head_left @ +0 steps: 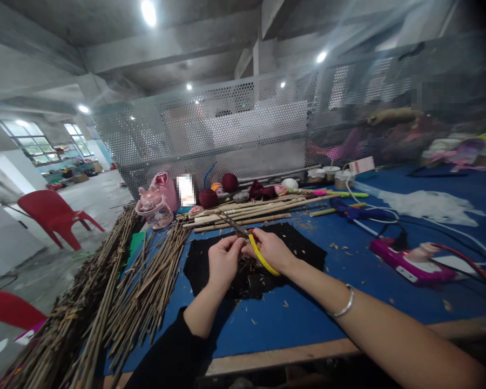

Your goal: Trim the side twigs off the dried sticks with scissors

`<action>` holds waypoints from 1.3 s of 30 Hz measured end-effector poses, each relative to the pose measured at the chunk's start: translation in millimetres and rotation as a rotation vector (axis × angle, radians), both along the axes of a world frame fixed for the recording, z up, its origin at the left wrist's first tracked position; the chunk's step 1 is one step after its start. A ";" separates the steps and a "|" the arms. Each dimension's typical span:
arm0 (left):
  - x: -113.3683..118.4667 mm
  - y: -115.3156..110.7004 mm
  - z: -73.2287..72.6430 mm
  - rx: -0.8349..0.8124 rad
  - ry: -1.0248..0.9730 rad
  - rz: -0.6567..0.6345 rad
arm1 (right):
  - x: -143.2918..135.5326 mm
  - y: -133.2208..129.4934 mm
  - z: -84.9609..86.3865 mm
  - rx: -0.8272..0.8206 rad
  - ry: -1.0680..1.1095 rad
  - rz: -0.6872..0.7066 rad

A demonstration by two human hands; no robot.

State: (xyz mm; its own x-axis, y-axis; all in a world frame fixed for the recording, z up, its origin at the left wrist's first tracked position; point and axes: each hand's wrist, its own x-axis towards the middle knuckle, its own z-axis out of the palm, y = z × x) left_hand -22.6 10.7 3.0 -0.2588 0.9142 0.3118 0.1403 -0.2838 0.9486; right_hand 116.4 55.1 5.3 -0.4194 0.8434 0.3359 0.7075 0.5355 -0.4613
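Observation:
Over a black cloth (303, 246) on the blue table, my two hands meet almost fingertip to fingertip. Yellow-handled scissors (263, 258) are in my right hand (271, 251), their dark blades pointing up and away to the left. The fingers of my left hand (222, 262) are pinched together close to the right fingertips; whatever they hold is too small to make out. Brown scraps lie on the cloth below the hands. To the left is a spread of thin brown sticks (152, 294).
A bundle of twigs (85, 281) runs along the left edge. Pale rods (243, 210), dark red yarn balls (229, 182) and a pink pitcher-like container (157, 208) stand or lie behind. To the right are a blue glue gun (356, 210), a purple power strip (413, 262), cables and plastic bags (429, 205).

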 end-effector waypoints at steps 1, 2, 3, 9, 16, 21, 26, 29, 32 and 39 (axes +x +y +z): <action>-0.4 0.1 0.2 0.000 -0.007 0.003 | -0.1 0.3 -0.1 -0.002 -0.010 0.001; -0.9 0.1 0.7 -0.001 -0.011 0.006 | -0.2 0.4 -0.1 0.002 -0.025 0.001; -1.3 0.1 1.5 -0.001 -0.010 0.009 | -0.4 0.1 -0.1 0.013 -0.043 -0.003; -1.0 0.3 4.0 0.030 -0.043 -0.033 | -1.5 -3.6 -0.9 0.074 -0.050 0.018; -0.1 0.3 2.6 0.021 -0.058 -0.033 | -1.6 -3.5 -0.9 0.015 -0.004 0.039; -1.4 -2.6 7.0 0.033 0.028 0.021 | -2.1 -1.4 0.2 0.004 -0.040 -0.010; -2.5 -1.7 6.5 0.041 -0.010 0.031 | -2.3 -3.2 2.8 0.026 -0.070 -0.023; -2.5 -0.8 5.5 0.027 -0.071 0.002 | -2.9 -5.6 2.8 0.059 -0.069 -0.013; -2.1 -1.6 6.9 0.041 -0.037 -0.007 | -3.5 -6.6 1.4 0.064 -0.033 0.008; -2.9 -2.0 7.9 0.027 -0.038 -0.013 | -3.3 -4.6 1.4 0.022 -0.050 0.008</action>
